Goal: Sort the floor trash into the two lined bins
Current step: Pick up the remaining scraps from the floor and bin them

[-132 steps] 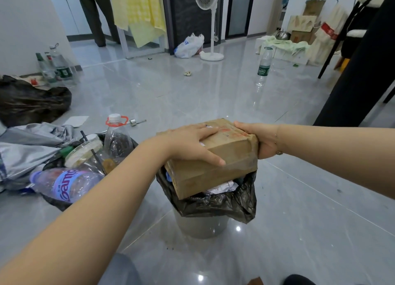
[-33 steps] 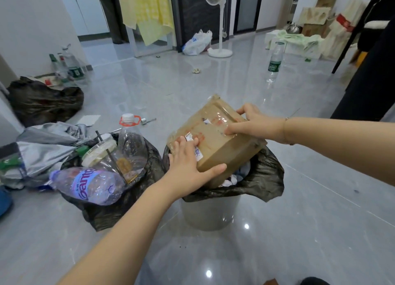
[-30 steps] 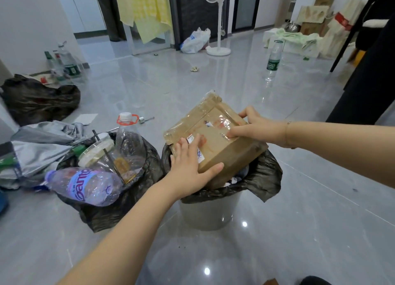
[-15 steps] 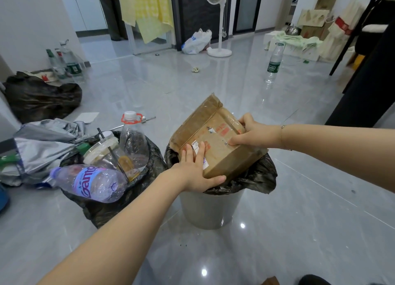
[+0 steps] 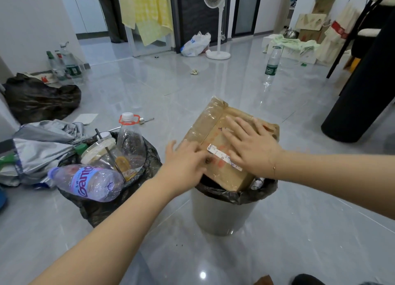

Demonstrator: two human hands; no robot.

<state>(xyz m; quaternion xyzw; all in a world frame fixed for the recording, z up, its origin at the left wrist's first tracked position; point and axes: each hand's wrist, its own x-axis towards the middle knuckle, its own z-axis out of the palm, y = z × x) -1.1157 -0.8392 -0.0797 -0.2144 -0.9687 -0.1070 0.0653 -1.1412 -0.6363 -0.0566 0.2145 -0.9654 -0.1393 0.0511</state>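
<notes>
A taped brown cardboard box (image 5: 215, 124) lies tilted in the mouth of the grey bin (image 5: 220, 216) with a black liner, its near corner down inside. My right hand (image 5: 250, 148) presses flat on the box's top with fingers spread. My left hand (image 5: 183, 163), blurred, rests with straight fingers on the box's near left edge. The second bin (image 5: 102, 208), also black-lined, stands to the left, heaped with plastic bottles and a lidded cup.
On the floor farther off are a clear bottle (image 5: 270, 67), a small crumpled scrap (image 5: 194, 71), a white plastic bag (image 5: 195, 44) by a standing fan (image 5: 217, 20), and bottles (image 5: 66, 64) by the left wall. A black sack (image 5: 40, 99) and a grey umbrella (image 5: 40, 146) lie left.
The box has tipped flatter and sunk lower into the bin. My right hand moved from gripping its far edge to pressing flat on top; my left hand shifted along the near edge.
</notes>
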